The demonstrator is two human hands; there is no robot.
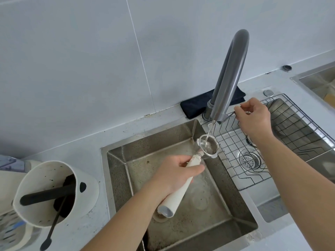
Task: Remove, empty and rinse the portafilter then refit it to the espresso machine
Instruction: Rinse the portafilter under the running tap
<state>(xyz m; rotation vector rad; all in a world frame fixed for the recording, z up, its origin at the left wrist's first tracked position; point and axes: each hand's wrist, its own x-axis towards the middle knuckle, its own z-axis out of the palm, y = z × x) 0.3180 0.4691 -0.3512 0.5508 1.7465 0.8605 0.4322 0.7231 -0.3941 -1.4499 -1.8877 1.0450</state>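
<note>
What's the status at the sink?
Left hand grips portafilter handle, basket under running faucet. Right hand on faucet lever. Nothing blocking.

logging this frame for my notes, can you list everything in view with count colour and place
portafilter: 1, white handle with steel basket, over the left sink basin, basket under the water stream
tap: 1, grey, behind the sinks, water running
tap lever: 1, dark, at the tap's right side
left sink basin: 1, steel, centre
wire rack: 1, metal, in the right sink basin
drain strainer: 1, steel, under the rack
cloth: 1, dark navy, folded behind the tap
knock box: 1, white with black bar, on the counter at left, coffee grounds inside
brush: 1, black, leaning in the knock box
left hand: 1, grip on the portafilter handle
right hand: 1, fingers on the tap lever
</note>
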